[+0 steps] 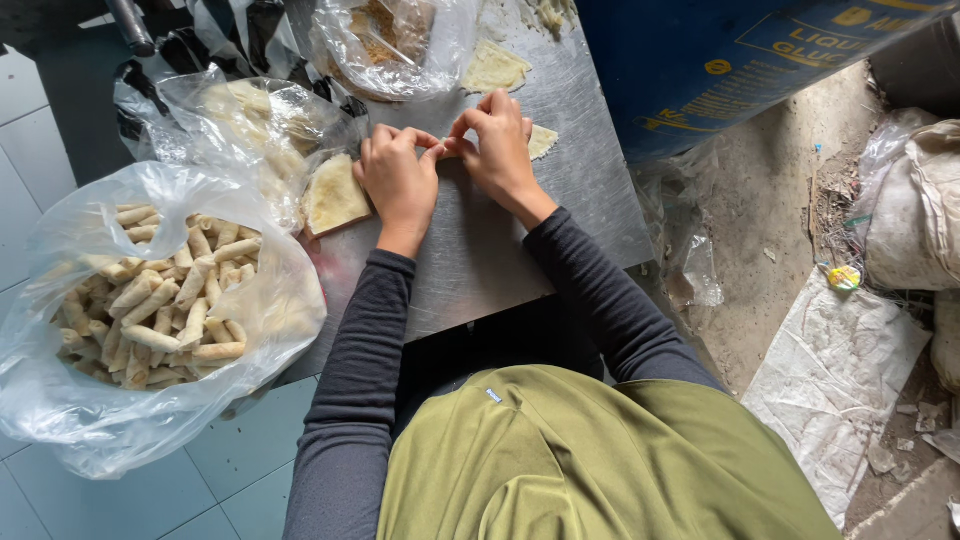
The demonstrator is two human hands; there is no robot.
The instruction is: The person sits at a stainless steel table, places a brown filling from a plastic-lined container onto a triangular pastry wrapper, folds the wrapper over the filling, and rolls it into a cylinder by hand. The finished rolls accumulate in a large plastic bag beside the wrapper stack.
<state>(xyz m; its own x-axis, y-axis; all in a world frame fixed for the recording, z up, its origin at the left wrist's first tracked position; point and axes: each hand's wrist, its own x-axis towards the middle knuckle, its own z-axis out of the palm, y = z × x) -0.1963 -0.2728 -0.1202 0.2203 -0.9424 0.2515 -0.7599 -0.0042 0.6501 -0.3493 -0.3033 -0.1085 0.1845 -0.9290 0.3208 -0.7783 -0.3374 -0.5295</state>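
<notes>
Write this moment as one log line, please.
left hand, right hand: pinching thin pale wrapper | steel table | clear bag of rolled pastry sticks beside left arm

Soft even daylight, faint shadows, mild sheen on the metal table (pixel 480 260), sharp focus, slight wide-angle stretch at edges

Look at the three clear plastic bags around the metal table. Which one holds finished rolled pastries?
The large bag at the left, nearest the left hand's side. It is full of pale rolled sticks; the other two bags hold flat sheets or crumbly filling.
</notes>
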